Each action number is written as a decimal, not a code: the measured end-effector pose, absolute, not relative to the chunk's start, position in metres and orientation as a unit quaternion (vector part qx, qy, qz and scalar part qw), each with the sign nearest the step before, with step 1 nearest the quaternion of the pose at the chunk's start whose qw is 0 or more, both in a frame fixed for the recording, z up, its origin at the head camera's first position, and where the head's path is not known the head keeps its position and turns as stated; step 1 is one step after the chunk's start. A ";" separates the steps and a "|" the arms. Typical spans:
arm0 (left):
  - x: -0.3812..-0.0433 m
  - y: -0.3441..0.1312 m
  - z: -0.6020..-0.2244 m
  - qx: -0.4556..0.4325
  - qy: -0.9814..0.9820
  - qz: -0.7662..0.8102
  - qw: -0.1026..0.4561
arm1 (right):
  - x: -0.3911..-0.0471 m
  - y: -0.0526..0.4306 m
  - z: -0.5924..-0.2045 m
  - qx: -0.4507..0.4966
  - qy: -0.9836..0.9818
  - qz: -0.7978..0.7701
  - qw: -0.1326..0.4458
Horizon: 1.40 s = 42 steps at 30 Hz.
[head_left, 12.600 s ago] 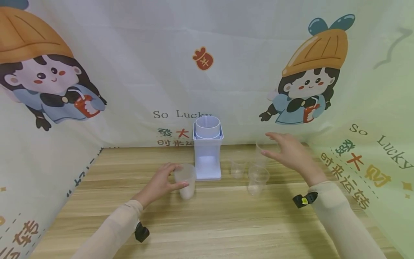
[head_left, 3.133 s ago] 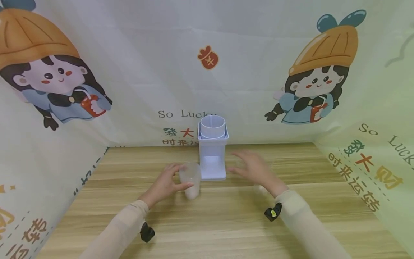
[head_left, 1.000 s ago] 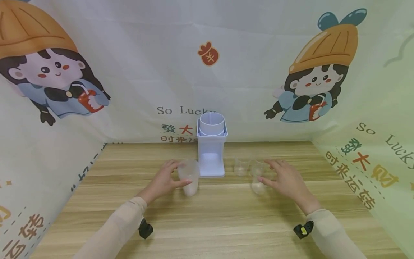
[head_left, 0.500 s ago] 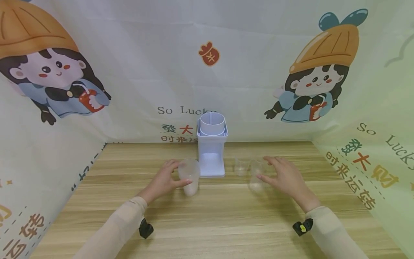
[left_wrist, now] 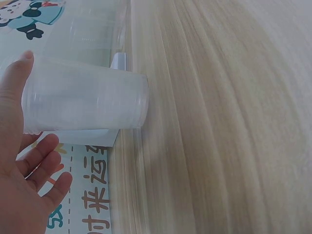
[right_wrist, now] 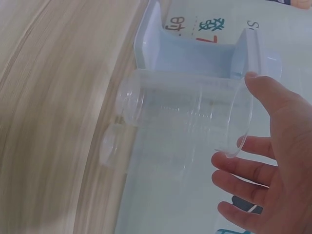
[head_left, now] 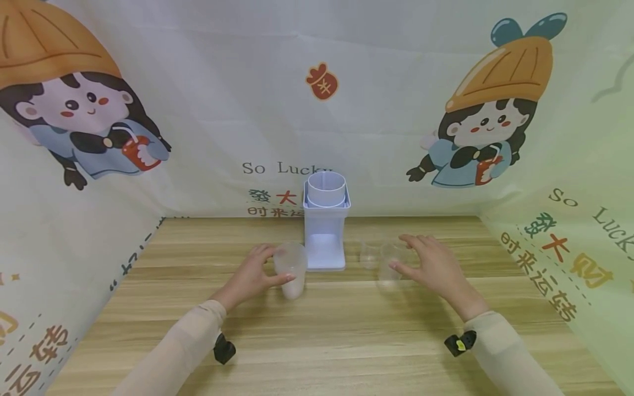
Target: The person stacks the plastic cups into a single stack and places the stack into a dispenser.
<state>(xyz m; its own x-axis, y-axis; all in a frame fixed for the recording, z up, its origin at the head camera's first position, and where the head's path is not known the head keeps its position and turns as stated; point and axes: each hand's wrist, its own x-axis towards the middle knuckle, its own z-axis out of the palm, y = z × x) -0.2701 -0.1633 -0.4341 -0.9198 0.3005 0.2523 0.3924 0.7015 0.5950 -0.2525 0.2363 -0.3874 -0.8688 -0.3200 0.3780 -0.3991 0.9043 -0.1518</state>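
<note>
My left hand (head_left: 252, 275) holds a cloudy plastic cup (head_left: 291, 269) near its rim, thumb on the near side. Whether several cups are nested there, I cannot tell. In the left wrist view the cup (left_wrist: 87, 97) lies across the picture with its base to the right. My right hand (head_left: 436, 267) pinches the rim of a clear plastic cup (head_left: 390, 264) between thumb and forefinger; the other fingers stay loosely spread. This clear cup (right_wrist: 180, 107) is plain in the right wrist view. A smaller-looking clear cup (head_left: 369, 254) stands to its left.
Between the hands, at the back of the wooden table (head_left: 317, 335), stands a pale lavender plastic stand (head_left: 324, 225) with a round open tube (head_left: 327, 190) on top. A printed cloth (head_left: 223, 110) forms the walls close behind and at both sides.
Over the last second, my right hand and the clear cup have shifted slightly back and left. About three seconds ago that hand was beside the stand. My left hand keeps its grip in place.
</note>
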 end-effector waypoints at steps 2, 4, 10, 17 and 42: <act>-0.270 -0.163 -0.434 -0.189 -0.920 -0.337 0.070 | -0.253 0.234 -0.387 0.192 -0.958 0.114 0.179; -0.270 -0.163 -0.434 -0.190 -0.920 -0.336 0.072 | -0.254 0.232 -0.386 0.195 -0.957 0.113 0.181; -0.270 -0.163 -0.435 -0.193 -0.920 -0.332 0.075 | -0.259 0.223 -0.385 0.202 -0.956 0.117 0.179; -0.270 -0.162 -0.435 -0.191 -0.921 -0.330 0.076 | -0.261 0.210 -0.382 0.216 -0.951 0.122 0.183; -0.270 -0.162 -0.433 -0.194 -0.919 -0.334 0.074 | -0.264 0.172 -0.373 0.247 -0.945 0.120 0.181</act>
